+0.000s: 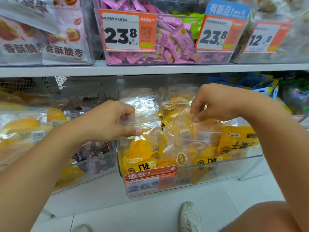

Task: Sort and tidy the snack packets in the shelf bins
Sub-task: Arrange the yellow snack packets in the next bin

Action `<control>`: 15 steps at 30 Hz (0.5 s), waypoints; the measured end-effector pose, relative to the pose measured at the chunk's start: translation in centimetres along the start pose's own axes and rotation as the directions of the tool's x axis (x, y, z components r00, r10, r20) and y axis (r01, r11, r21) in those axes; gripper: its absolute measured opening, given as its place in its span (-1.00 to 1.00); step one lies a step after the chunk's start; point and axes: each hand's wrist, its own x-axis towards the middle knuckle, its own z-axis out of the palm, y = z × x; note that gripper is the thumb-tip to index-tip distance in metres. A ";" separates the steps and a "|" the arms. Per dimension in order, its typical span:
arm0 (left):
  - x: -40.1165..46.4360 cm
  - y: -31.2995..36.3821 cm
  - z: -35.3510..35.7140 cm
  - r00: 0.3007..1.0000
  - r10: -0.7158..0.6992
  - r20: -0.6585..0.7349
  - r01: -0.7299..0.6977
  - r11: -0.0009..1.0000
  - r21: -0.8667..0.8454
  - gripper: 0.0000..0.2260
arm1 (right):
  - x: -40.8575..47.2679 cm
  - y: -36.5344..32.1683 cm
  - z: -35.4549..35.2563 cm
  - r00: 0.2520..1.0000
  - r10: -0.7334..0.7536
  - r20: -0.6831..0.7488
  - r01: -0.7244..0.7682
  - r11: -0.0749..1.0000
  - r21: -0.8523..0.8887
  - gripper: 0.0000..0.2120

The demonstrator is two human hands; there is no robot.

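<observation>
A clear plastic bin (234, 166) on the lower shelf holds several yellow mango snack packets (237, 141) in clear wrappers. My left hand (110, 121) grips the clear top edge of one upright packet (142, 148) at the bin's left side, thumb in front and fingers curled behind. My right hand (215, 102) pinches the top of another packet (199, 129) in the middle of the bin between thumb and fingertips. Both packets stand among the others.
Left of this bin another clear bin (93, 159) holds dark packets, with more yellow packets (20, 128) further left. The upper shelf (150, 69) carries bins of pink packets (173, 39) with price tags (127, 30). My shoes (189, 215) stand on the white tiled floor.
</observation>
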 end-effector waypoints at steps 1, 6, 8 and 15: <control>0.0 0.0 -0.1 1.000 0.009 0.008 -0.009 1.000 0.005 -0.66 | 0.2 -0.6 0.7 0.999 0.008 0.038 -0.007 1.000 -0.019 -0.82; 0.0 0.2 -0.5 0.999 0.025 0.033 -0.027 0.999 0.037 -0.68 | 0.8 -1.3 0.6 0.994 0.105 0.026 -0.098 0.977 -0.188 -0.81; 0.0 0.0 -0.5 0.999 0.023 0.034 -0.024 0.998 0.050 -0.66 | 0.2 0.3 -0.7 0.977 0.207 -0.051 -0.213 0.939 -0.269 -0.82; 0.2 -0.6 -0.1 0.999 0.029 0.021 -0.030 0.999 0.045 -0.66 | 1.1 0.2 1.9 0.987 0.161 -0.002 -0.154 0.943 -0.295 -0.66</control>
